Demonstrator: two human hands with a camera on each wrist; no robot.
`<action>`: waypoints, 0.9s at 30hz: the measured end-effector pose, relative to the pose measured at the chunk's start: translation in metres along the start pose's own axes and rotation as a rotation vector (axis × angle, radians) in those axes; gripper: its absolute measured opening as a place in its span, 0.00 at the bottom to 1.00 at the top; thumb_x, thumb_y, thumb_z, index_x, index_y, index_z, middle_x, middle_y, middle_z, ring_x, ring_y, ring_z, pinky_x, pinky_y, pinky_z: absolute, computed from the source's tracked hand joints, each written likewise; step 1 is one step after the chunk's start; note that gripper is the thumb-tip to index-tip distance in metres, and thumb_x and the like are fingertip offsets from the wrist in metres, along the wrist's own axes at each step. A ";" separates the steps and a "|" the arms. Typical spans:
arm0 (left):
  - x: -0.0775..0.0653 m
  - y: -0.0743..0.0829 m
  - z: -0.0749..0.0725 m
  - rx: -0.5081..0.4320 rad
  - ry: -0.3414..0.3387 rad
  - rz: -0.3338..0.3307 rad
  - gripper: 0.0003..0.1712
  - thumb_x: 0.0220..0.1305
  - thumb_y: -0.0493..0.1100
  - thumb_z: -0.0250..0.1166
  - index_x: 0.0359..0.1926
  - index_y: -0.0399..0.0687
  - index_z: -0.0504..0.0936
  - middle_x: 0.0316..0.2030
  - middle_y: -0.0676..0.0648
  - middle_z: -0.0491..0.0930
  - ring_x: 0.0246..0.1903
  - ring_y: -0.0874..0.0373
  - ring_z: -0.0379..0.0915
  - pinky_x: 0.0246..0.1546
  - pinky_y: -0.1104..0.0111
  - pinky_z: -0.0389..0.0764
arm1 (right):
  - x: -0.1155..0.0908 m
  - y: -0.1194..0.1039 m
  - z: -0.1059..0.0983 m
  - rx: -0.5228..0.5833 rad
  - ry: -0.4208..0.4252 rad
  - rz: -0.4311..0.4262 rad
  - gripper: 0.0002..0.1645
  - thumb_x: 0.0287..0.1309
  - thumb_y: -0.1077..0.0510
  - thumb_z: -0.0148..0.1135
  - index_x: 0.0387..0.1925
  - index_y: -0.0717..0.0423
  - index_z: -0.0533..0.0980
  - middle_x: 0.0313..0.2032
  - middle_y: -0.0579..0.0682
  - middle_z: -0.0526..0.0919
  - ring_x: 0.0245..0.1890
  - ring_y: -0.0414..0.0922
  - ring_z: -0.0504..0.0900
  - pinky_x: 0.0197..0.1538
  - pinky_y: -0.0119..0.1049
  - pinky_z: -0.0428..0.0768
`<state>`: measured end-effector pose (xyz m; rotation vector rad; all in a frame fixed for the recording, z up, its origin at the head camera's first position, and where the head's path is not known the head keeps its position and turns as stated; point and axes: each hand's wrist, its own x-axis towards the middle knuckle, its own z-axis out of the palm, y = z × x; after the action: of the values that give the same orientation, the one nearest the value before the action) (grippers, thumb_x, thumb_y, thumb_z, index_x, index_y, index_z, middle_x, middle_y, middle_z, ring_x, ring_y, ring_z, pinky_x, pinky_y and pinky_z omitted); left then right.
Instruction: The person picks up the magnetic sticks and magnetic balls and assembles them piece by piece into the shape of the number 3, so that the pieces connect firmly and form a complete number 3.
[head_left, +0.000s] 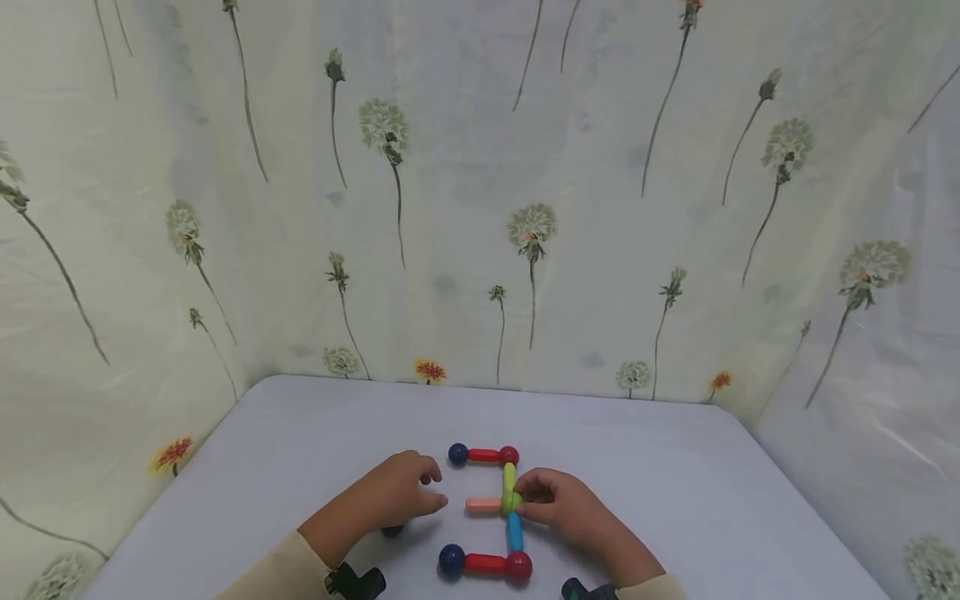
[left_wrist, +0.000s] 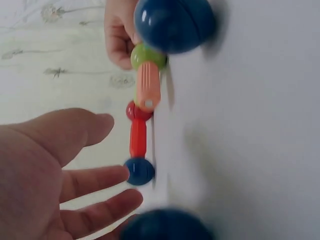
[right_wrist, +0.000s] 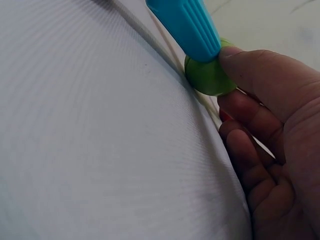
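Observation:
A figure of balls and rods lies on the white table. My right hand pinches the green ball at its middle between thumb and fingers. From that ball run a yellow-green rod, a blue rod and a pink rod, whose left end is free. Red rods join red balls to dark blue balls at the far and near ends. To the left, my left hand hovers with relaxed, spread fingers, holding nothing. Beneath it sits another dark ball, mostly hidden.
The white table has rounded far corners. A pale curtain printed with dandelions hangs behind it and along both sides. Dark camera mounts are strapped at the wrists, close to the near end of the figure.

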<state>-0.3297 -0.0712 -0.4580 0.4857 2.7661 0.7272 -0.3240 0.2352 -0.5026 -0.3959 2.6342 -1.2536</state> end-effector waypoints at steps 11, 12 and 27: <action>-0.024 -0.030 -0.015 -0.076 0.004 -0.008 0.19 0.62 0.53 0.77 0.50 0.51 0.86 0.44 0.51 0.82 0.44 0.56 0.76 0.51 0.52 0.82 | 0.000 0.001 -0.002 0.021 -0.003 -0.014 0.17 0.61 0.47 0.76 0.49 0.45 0.83 0.45 0.43 0.86 0.47 0.44 0.83 0.57 0.51 0.84; -0.026 -0.032 -0.017 -0.082 0.000 0.002 0.20 0.61 0.52 0.77 0.50 0.51 0.85 0.45 0.50 0.82 0.43 0.56 0.76 0.50 0.52 0.82 | 0.001 0.001 -0.002 0.017 -0.005 -0.014 0.17 0.61 0.47 0.76 0.49 0.45 0.83 0.45 0.42 0.86 0.47 0.43 0.83 0.57 0.50 0.84; -0.040 -0.061 -0.027 -0.161 -0.107 0.098 0.20 0.55 0.44 0.81 0.49 0.59 0.86 0.44 0.55 0.82 0.42 0.55 0.76 0.40 0.57 0.80 | -0.001 -0.003 0.000 0.018 0.001 -0.004 0.16 0.61 0.49 0.76 0.49 0.46 0.83 0.45 0.43 0.87 0.48 0.43 0.83 0.58 0.51 0.84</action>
<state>-0.3166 -0.1476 -0.4606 0.6116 2.5747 0.9100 -0.3228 0.2336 -0.5004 -0.3976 2.6222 -1.2777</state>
